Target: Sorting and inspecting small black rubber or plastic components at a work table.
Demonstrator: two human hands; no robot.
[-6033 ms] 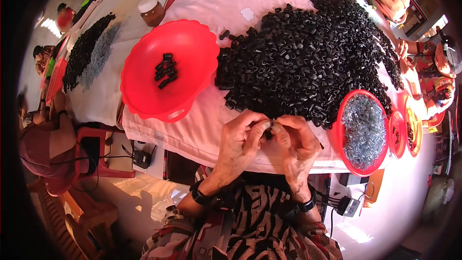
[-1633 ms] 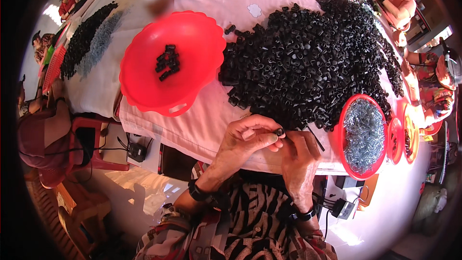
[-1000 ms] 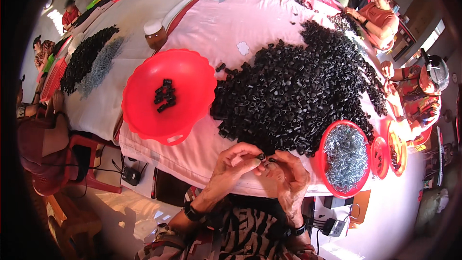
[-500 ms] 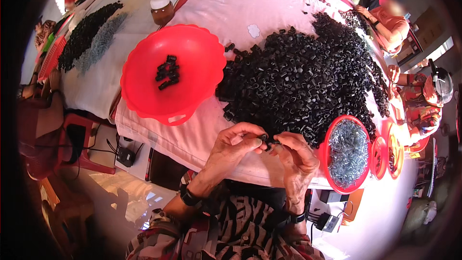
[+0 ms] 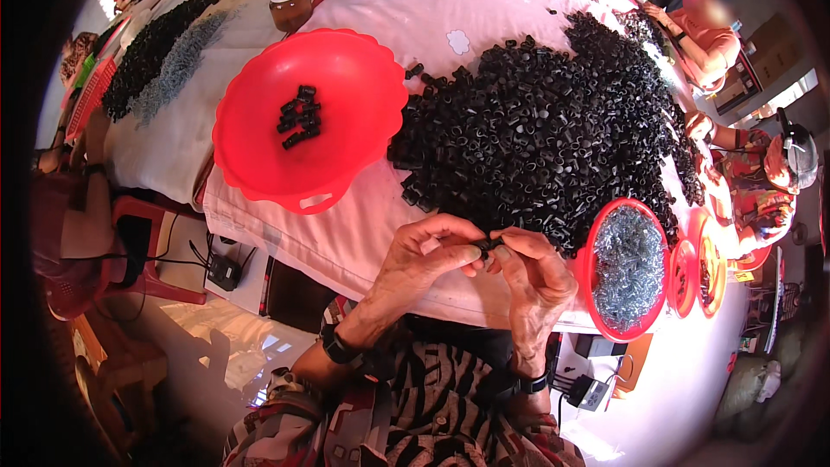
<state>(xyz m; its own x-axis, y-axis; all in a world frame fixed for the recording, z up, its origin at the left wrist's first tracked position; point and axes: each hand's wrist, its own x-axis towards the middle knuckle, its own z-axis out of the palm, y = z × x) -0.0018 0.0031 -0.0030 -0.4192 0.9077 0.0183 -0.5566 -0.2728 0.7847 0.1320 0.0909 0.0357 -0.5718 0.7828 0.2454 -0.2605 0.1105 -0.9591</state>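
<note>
Between my fingertips is a small black plastic part (image 5: 486,247), partly covered by them. My left hand (image 5: 430,255) pinches it from the left, thumb and forefinger pressed together. From the right, the thumb and forefinger of my right hand (image 5: 534,270) grip it too. Just beyond both hands spreads a big heap of small black plastic pieces (image 5: 527,138). To the left stands a red scalloped basin (image 5: 346,78) with several joined black parts (image 5: 299,117) lying in it. By my right hand is a red bowl (image 5: 589,294) filled with shiny bluish metal pieces (image 5: 627,270), probably springs.
A brown jar with a white lid (image 5: 290,5) stands behind the basin. Smaller red bowls (image 5: 682,277) line the right edge. Other people (image 5: 705,43) sit around the cloth-covered table (image 5: 285,238). Another black pile (image 5: 160,56) lies far left. Cables and black adapters (image 5: 225,270) are below the edge.
My fingertips have come closer together around the black part; earlier a gap showed between the hands. The view has shifted slightly. The pieces in the basin look the same.
</note>
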